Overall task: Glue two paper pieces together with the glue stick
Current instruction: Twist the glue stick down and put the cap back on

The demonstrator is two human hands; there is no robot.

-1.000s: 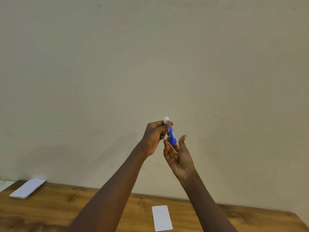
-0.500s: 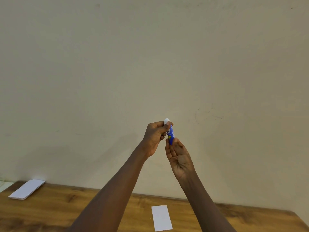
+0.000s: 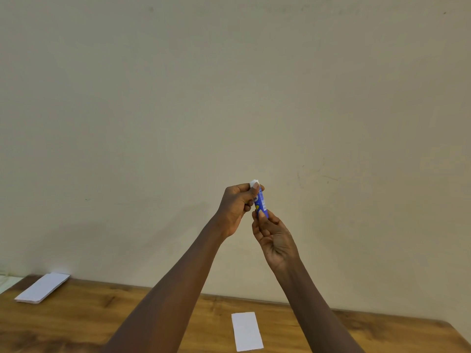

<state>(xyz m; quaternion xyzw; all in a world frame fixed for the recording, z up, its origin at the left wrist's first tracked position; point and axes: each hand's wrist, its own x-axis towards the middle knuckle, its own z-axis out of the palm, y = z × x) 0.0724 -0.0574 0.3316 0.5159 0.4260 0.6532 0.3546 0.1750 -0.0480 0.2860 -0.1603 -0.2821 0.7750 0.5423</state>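
We are holding the glue stick (image 3: 261,202) up in front of the plain wall (image 3: 229,98), well above the table (image 3: 76,322), both arms stretched out. Our left hand (image 3: 235,207) is curled around the upper part of the blue tube, thumb and fingers closed on its white end (image 3: 254,183). Our right hand (image 3: 274,238) sits just below, palm turned toward us, its fingertips (image 3: 261,214) pinching the lower end of the tube. The stick stands nearly upright, tilted slightly. Whether the cap is on or off we cannot tell. Down on the table a single white paper piece (image 3: 246,331) lies flat between our forearms, and a small stack of white paper (image 3: 42,287) rests near the far left corner, well apart from it
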